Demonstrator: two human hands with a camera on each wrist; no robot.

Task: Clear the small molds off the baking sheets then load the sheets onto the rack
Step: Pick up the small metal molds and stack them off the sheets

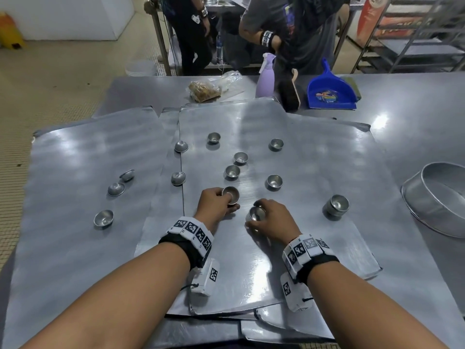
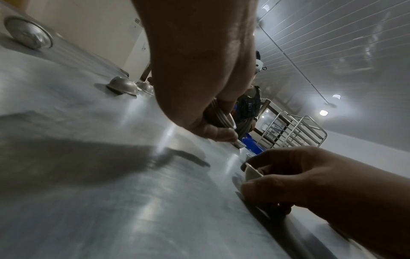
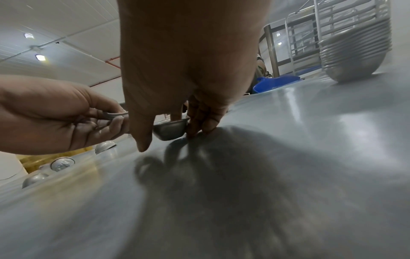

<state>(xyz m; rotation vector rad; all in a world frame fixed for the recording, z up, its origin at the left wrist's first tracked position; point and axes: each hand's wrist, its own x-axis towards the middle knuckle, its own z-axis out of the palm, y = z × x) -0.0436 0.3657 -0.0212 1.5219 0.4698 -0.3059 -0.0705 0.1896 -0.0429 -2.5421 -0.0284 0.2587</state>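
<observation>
A small metal mold (image 1: 231, 195) is gripped by the left hand (image 1: 214, 203), its fingers curled round the cup's wall just above the top baking sheet (image 1: 314, 172). From the right wrist view, more than one nested rim seems to be pinched in that hand, though the count cannot be told. A second mold (image 1: 257, 213) is held by the right hand (image 1: 274, 220), with the thumb on the near side and the fingertips (image 3: 195, 129) on the far side, the cup being close to the sheet's surface; whether it touches cannot be told.

Six more molds are seen upright and scattered on the top sheet, far of the hands, among them one (image 1: 232, 171) just beyond the left hand and one (image 1: 274, 181) to its right. A short stack of molds (image 1: 337, 205) is set near the sheet's right edge. Two overturned molds (image 1: 178, 178) lie on a lower sheet at the left edge of the top one. On the left baking sheet (image 1: 75, 235) four molds are spread, one upright (image 1: 103, 218) nearest and the others tipped or inverted.

A round cake pan (image 1: 437, 197) is placed on the steel table (image 1: 415, 102) at the right. At the far side a blue dustpan (image 1: 329, 89), a brush (image 1: 292, 91), a lilac spray bottle (image 1: 265, 79) and a plastic bag of scraps (image 1: 206, 90) are seen. A metal rack (image 1: 422, 39) stands at the far right.
</observation>
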